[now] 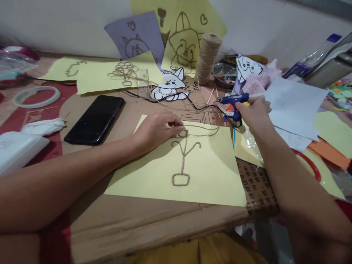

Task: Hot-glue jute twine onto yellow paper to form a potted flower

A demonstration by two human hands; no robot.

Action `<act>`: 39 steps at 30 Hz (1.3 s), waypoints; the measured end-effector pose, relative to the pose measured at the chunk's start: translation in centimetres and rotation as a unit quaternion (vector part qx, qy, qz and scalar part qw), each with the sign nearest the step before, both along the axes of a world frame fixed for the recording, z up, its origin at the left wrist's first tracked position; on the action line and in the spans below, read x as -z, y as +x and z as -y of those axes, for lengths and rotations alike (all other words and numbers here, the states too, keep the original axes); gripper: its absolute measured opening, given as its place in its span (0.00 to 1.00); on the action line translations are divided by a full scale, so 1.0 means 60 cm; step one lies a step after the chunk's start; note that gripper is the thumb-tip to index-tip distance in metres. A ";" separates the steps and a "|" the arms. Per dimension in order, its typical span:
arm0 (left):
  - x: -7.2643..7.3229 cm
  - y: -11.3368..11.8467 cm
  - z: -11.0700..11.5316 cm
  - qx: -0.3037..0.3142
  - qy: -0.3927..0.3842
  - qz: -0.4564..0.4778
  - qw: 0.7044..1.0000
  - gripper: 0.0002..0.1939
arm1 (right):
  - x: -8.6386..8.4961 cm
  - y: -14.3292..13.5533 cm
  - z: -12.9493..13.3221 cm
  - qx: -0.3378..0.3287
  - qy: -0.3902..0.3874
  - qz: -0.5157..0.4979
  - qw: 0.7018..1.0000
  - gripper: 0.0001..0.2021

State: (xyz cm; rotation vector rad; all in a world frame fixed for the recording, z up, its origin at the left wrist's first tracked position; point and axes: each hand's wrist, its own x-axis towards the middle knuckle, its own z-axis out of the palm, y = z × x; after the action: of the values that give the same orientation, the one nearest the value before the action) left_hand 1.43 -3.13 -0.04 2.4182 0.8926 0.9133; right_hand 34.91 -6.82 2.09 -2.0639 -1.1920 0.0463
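My left hand [158, 128] rests near the top of a yellow sheet of paper [154, 179], its thumb and fingers pinched on a strand of twine [206, 128]. The strand loops off to the right from the fingertips. On the sheet, brown twine forms a plant shape [183, 157] with a curled top, two curling side branches and a rounded box at the bottom. My right hand [254, 112] grips a blue hot glue gun [233, 99] beyond the sheet's right corner. The gun's nozzle points left, and a small red light shows on its body.
A black phone [95, 119] lies left of the sheet, near a white tape roll [37, 97]. Behind stand a twine spool [208, 58] and a fox cutout [170, 86]. A black cord [198, 108] crosses the cardboard. Loose papers [295, 104] lie right.
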 end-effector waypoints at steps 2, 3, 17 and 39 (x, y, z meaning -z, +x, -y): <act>-0.001 0.005 -0.002 -0.002 -0.013 0.001 1.000 0.06 | -0.018 -0.037 0.021 0.078 0.015 0.080 0.994 0.25; -0.001 0.008 -0.003 -0.001 -0.017 0.002 1.000 0.05 | -0.027 -0.061 0.033 0.038 0.039 0.107 0.993 0.24; -0.005 0.002 -0.023 -0.002 -0.002 0.006 1.000 0.07 | 0.007 -0.192 0.049 -0.377 0.025 0.049 0.924 0.09; 0.013 0.004 -0.026 0.027 0.049 -0.059 0.997 0.14 | 0.008 -0.203 0.039 -0.337 -0.062 0.102 0.934 0.07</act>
State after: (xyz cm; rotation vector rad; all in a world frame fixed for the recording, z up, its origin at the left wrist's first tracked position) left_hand 1.65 -1.57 -0.85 2.5894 0.8363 0.8205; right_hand 22.75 -9.13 1.60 -1.6936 -2.0269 0.2413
